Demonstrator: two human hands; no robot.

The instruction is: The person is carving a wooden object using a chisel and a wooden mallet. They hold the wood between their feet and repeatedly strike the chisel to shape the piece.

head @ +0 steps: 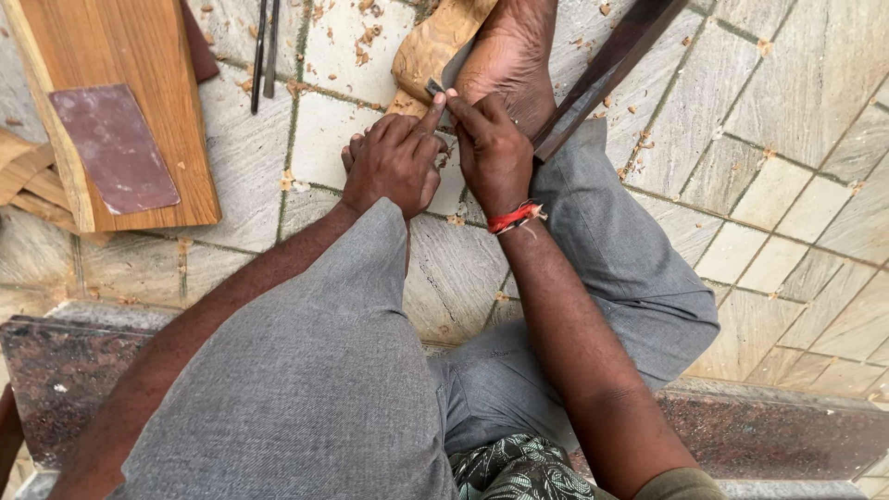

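Carving step in hand, by look of it. Left hand [391,165] and right hand [494,148] both closed on chisel [445,81], its edge against wood piece [433,42], which bare foot [509,60] pins just beside hands. Next cut likely needs steady push away from foot.

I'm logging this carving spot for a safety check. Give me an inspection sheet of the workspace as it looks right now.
Surface: stone-tiled floor, scattered with wood chips.
Job's things: pale carved wood piece, pinned under a bare foot; a metal blade lies against it.
Clutter: wooden plank with a reddish sandpaper sheet on it; two thin dark tools; a long dark bar; wood offcuts.
Hands: left hand and right hand together at the blade, fingertips on it.
Cables: nothing seen.
Surroundings: dark stone step the person sits on; grey trousers.
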